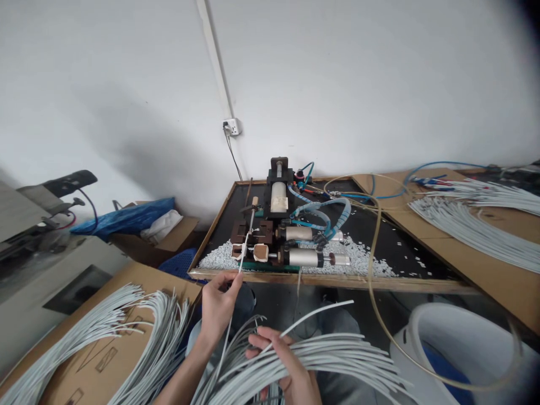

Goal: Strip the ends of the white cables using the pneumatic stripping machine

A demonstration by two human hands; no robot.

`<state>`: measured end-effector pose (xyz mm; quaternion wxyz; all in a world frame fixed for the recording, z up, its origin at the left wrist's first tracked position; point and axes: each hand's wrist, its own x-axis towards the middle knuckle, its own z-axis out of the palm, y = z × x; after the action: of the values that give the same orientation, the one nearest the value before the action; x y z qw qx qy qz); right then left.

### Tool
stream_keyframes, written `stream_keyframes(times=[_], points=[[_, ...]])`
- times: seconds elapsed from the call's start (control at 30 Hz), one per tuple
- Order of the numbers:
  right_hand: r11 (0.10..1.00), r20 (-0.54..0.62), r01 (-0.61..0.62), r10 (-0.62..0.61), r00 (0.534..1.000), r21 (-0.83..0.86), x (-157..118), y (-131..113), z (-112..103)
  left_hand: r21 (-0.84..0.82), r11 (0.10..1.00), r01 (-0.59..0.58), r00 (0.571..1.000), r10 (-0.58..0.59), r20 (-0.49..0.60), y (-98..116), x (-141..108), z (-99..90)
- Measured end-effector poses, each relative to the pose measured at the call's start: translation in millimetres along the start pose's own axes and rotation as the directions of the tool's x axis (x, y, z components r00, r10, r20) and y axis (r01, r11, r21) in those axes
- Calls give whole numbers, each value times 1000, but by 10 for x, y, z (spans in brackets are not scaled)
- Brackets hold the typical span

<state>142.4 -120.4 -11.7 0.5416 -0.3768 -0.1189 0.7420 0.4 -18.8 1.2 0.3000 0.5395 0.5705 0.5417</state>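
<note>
Nearest us, our right hand (291,365) is partly open, fingers loosely curled among the grey bundle (337,351); one loose strand (314,315) crosses its fingers, though we cannot tell how firmly it is gripped. That strand could snag or drag its neighbours along, we judge, because the lengths lie so closely packed.

Just beyond, our left hand (217,306) is closed in a thumb-and-finger pinch on a single cable (242,263), which runs up over the tray's near edge to the clamp blocks (261,252). A slack pinch could let its tip wander off line — and fingertips carried too far forward could be nipped if the blocks closed.

Counting outward: two hands, one bundle between us and the tray, one white bucket (464,323) at the right, and one wood-edged tray (337,279). On it are two lying cylinders (302,258), one upright cylinder (279,194) behind them, and white scraps (358,260) beyond counting. Two fanned sheaves (481,225) lie right of the tray. Farthest off, one socket box (233,126) is on the wall.
</note>
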Motion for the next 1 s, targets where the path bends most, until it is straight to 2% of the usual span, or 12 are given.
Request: stream_keyframes(times=[0.23,0.53,1.0], points=[[1000,-10,22,-22,1000,3,-1,-11,-14,-14,1000,-9,1000,9,1,-13,32,44],[1000,-21,-13,13,1000,-5,-45,-14,-3,-19,1000,16,999,-15,36,-17,-23,34],[998,-74,-26,23,997,-49,-69,-17,15,-42,999,3,1000,-2,29,-19,0,29]])
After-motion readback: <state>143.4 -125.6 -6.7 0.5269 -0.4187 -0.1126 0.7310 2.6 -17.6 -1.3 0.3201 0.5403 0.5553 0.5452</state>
